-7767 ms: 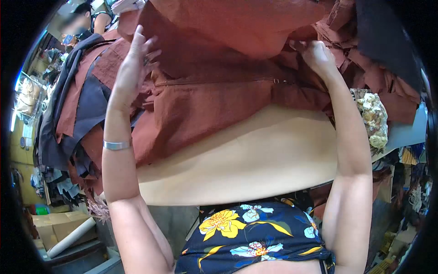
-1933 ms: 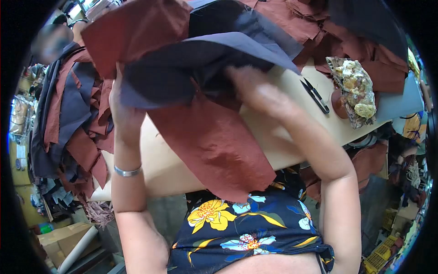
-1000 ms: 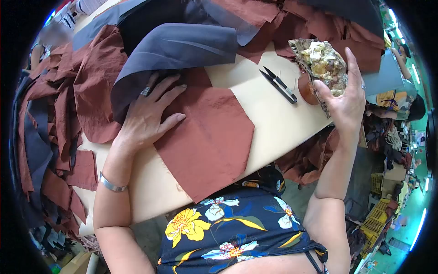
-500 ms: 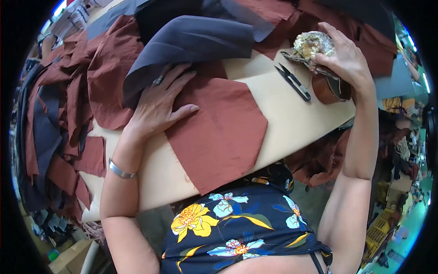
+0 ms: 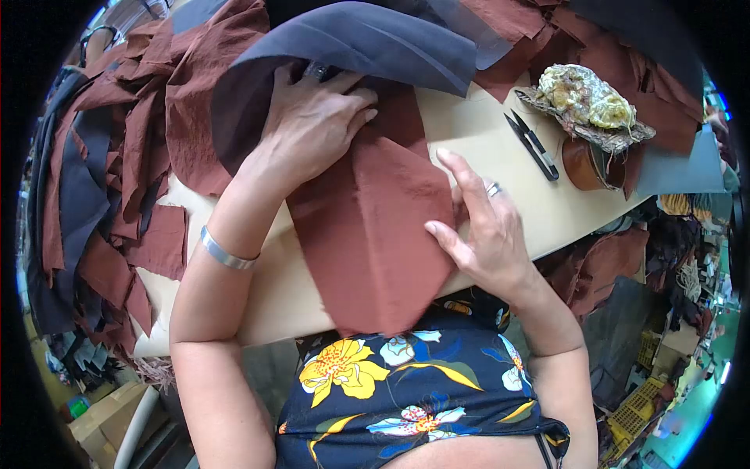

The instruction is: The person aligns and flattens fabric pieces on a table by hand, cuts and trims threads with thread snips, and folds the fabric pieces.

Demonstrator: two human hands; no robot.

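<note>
A rust-red fabric piece (image 5: 367,242) lies on the pale table in front of me, with a raised crease running down it. My left hand (image 5: 316,129) pinches its upper part with bent fingers. Above that hand curls a dark grey sheet (image 5: 351,47), which covers some of the fingertips' surroundings. Beside the fabric's right edge is my right hand (image 5: 488,227), thumb and index finger spread, holding nothing. Black thread snips (image 5: 533,147) lie to the upper right. Past them, a yellowish, lumpy, plastic-wrapped pad (image 5: 586,98) rests on a brown round holder (image 5: 590,164).
Rust-red and dark fabric scraps (image 5: 133,156) heap along the left of the table (image 5: 273,301). More rust cloth (image 5: 523,31) lies at the back right. Beyond the table's right end stand yellow crates (image 5: 637,410); a cardboard box (image 5: 109,422) sits at lower left.
My right hand has left the lumpy pad and come down to the fabric's right edge. My left hand has moved up and right and gathered the fabric, which now shows a crease.
</note>
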